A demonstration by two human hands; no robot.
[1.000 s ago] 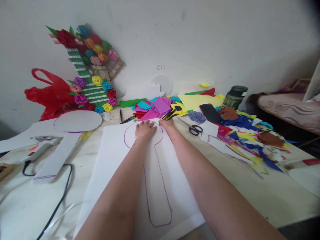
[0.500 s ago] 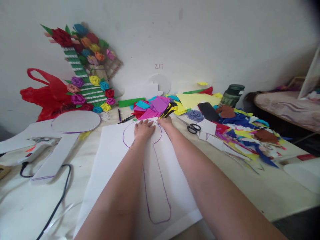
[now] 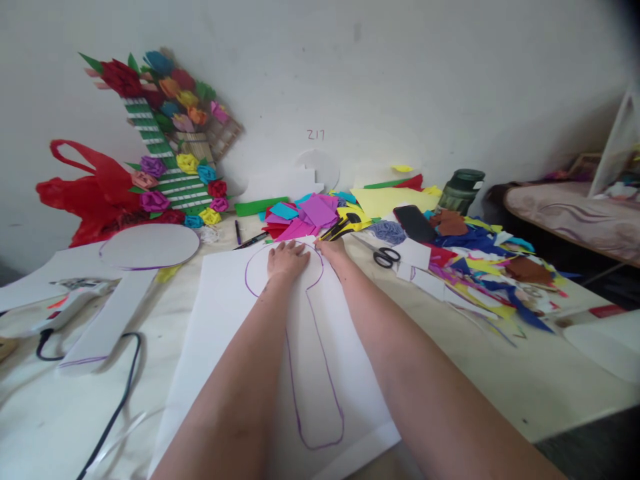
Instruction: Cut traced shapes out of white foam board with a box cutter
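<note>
A large white sheet [image 3: 220,320] lies in front of me, with a purple outline of a circle and a long strip drawn on it. My left hand [image 3: 289,260] rests flat on the circle with its fingers spread. My right hand [image 3: 331,249] is closed round the yellow and black cutter [image 3: 342,224] at the sheet's far edge, by the circle's right side. The cutter's tip is hidden.
Black-handled scissors [image 3: 386,257], a phone [image 3: 414,223] and colored paper scraps [image 3: 480,257] lie to the right. A glue gun [image 3: 67,308], its cable and white cutouts [image 3: 150,245] are at left. A green jar [image 3: 461,191] and a paper-flower piece [image 3: 183,187] stand behind.
The yellow and black cutter has tilted lower to the right in my right hand. My left hand stays in the same place on the sheet. The view has shifted slightly.
</note>
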